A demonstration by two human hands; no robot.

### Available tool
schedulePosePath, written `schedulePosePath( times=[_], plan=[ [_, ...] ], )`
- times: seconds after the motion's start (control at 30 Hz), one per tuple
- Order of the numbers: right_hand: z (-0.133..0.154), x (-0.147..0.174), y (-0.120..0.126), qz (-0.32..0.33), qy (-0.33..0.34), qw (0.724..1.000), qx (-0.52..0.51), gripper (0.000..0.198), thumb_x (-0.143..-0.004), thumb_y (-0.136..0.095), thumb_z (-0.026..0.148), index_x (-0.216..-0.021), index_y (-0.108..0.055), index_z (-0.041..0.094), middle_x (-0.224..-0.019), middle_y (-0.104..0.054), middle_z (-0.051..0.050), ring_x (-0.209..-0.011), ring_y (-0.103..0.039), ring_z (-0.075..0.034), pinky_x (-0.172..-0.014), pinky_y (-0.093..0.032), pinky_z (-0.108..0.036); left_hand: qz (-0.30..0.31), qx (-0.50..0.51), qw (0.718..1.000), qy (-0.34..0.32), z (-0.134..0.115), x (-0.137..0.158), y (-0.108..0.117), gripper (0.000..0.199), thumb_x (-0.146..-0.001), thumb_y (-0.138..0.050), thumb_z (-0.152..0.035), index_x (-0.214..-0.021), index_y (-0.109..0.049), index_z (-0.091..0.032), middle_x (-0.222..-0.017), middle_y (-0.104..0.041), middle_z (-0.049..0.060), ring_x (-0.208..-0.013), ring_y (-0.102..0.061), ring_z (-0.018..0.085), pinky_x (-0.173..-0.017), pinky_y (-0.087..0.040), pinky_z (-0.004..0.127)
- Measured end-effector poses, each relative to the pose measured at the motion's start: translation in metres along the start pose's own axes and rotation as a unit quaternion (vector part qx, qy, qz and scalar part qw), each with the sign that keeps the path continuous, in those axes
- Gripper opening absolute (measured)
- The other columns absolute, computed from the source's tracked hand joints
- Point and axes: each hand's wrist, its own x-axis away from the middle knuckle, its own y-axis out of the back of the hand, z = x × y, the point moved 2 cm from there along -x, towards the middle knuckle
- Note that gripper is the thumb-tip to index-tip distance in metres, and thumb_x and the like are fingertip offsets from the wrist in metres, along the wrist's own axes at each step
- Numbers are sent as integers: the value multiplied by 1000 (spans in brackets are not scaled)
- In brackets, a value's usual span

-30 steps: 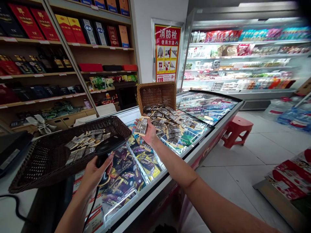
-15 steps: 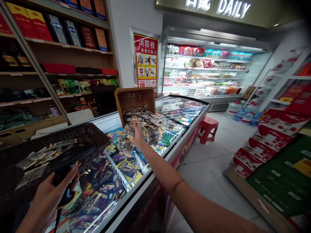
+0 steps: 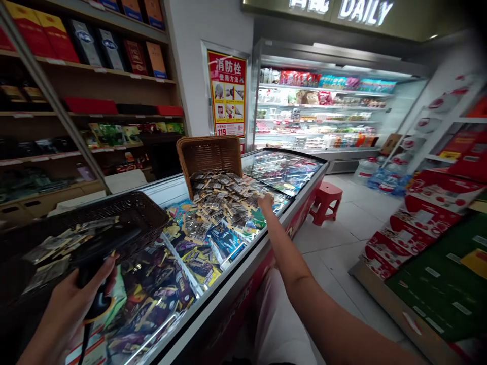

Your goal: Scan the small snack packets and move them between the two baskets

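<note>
My left hand [image 3: 85, 291] is wrapped around the handle of a black barcode scanner [image 3: 102, 248], its cord hanging down. Beneath the scanner head, a dark wicker basket [image 3: 148, 208] contains some small clear packets [image 3: 68, 241] with tan strips. My right hand [image 3: 267, 203] reaches over the freezer to the right edge of a heap of similar packets [image 3: 220, 195]. Its fingers are curled together, and what they grip is too small to make out. The heap spills from a tipped brown wicker basket [image 3: 209, 152] onto the freezer's glass top.
The chest freezer [image 3: 213, 291] holds colourful wrapped items under glass. A red stool [image 3: 327, 203] stands on the floor beyond it. Stacked red and white boxes [image 3: 414, 218] are on the right, shelves [image 3: 114, 76] on the left, and a lit refrigerated display [image 3: 323, 109] at the back.
My right hand has moved right, from the middle of the packet heap to its right edge. The left hand, still gripping the scanner, has shifted only slightly.
</note>
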Motion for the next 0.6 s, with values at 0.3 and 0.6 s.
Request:
schedulePosePath(
  times=[0.3, 0.6],
  plan=[
    [-4, 84, -100, 154, 201, 965, 62, 17, -89, -81, 33, -102, -72, 26, -163, -57, -17, -168, -29, -42, -135, -36, -69, -200, 96, 968, -115, -21, 11, 27, 64, -49, -106, -58, -81, -66, -19, -64, -64, -5, -52, -53, 10, -46, -39, 25],
    [-62, 294, -338, 596, 163, 756, 218, 32, -80, -92, 36, -72, -62, 27, -101, -77, -9, -137, -66, -39, -124, -50, -58, -252, 149, 951, -103, -19, 7, 46, 62, -51, -101, -59, -83, -65, -20, -60, -64, -8, -46, -51, 8, -43, -38, 24]
  ],
)
